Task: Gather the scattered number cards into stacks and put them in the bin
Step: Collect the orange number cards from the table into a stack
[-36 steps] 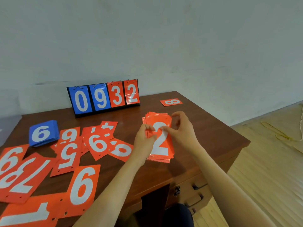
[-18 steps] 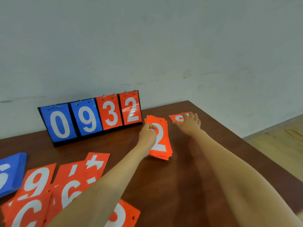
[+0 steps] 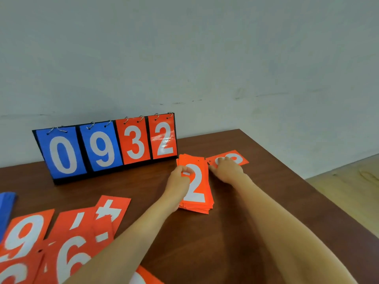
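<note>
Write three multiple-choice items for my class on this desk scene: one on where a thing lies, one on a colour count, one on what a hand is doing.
1. Where does the lone orange card lie?
A. right of the orange stack
B. left of the scoreboard
C. on the floor

2. How many panels of the scoreboard are blue?
A. one
B. two
C. four

3. What is the left hand doing?
A. resting on the blue stack
B. hanging off the desk
C. holding the orange stack

Answers:
1 A: the card lies just right of the orange stack, under the right hand.
2 B: the 0 and 9 are blue, the 3 and 2 orange.
3 C: its fingers close on the stack's left edge.
</note>
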`<state>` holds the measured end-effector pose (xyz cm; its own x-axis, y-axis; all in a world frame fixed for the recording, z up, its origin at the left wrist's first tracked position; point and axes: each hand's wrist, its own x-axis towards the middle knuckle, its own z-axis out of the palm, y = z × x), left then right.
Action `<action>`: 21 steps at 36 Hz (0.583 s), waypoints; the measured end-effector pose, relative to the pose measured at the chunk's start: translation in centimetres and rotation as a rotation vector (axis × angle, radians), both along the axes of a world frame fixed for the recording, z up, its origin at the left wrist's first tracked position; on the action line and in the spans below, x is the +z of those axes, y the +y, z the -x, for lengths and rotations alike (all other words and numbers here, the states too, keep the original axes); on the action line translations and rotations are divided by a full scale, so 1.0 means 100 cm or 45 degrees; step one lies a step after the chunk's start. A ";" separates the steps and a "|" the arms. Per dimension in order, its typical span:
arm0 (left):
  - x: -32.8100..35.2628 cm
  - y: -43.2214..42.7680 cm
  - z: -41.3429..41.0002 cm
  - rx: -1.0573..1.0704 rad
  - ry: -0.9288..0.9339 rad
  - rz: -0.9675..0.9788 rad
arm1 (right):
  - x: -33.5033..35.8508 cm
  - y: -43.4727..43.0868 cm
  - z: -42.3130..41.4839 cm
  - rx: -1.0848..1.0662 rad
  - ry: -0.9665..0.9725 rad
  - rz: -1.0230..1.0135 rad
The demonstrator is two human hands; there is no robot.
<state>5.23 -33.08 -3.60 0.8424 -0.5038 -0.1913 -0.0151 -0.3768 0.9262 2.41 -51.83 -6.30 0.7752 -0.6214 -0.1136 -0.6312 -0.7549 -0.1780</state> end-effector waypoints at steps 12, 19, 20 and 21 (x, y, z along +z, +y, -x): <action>0.013 0.102 0.069 0.080 0.022 0.020 | 0.008 0.134 0.147 0.255 -0.026 0.021; 0.008 0.151 0.129 0.108 0.051 0.040 | -0.012 0.199 0.226 0.367 -0.053 0.271; 0.008 0.157 0.137 0.108 0.036 0.035 | -0.009 0.206 0.236 0.371 -0.056 0.263; 0.008 0.163 0.145 0.113 0.019 0.033 | -0.008 0.210 0.244 0.363 -0.065 0.257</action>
<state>-9.23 -16.78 -2.77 0.8811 -0.4323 -0.1916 0.0309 -0.3516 0.9356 -21.97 -30.79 -7.09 0.9222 -0.3854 0.0330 -0.3843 -0.9226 -0.0336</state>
